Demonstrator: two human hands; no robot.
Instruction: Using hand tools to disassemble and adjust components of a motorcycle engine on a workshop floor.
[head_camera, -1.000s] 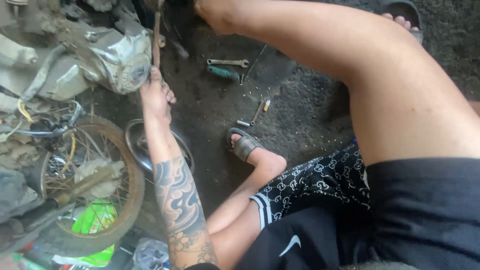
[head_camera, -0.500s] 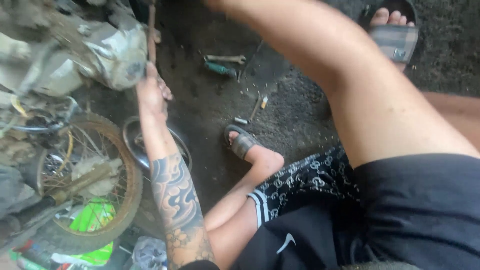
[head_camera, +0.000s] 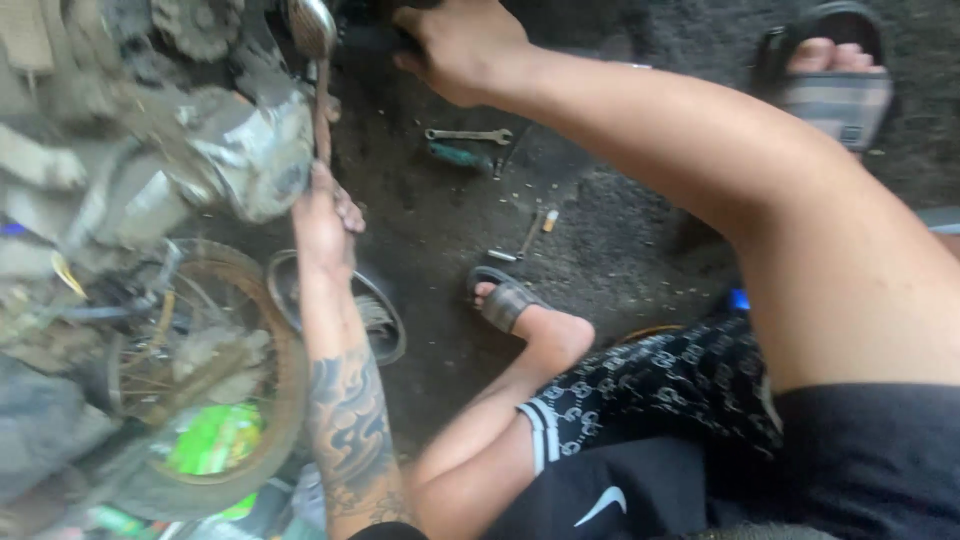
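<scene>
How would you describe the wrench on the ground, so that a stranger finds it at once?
Start at the right hand at the top, then look down to the dark ground. The silver wrench lies there, just above a green-handled tool; it alone is bare metal.

The engine casing (head_camera: 250, 150) is dull grey metal, grimy and matt, with a brighter polished metal lever (head_camera: 312, 28) above it. The wheel rim (head_camera: 275, 400) looks rusty — brown and rough. The floor (head_camera: 600, 250) is dark, gritty and matt. A wrench (head_camera: 468, 134) shows bare metal; the screwdriver (head_camera: 460, 155) has a green plastic handle. The sandal (head_camera: 508, 300) looks rubbery — the shorts (head_camera: 660, 385) are patterned cloth.
</scene>
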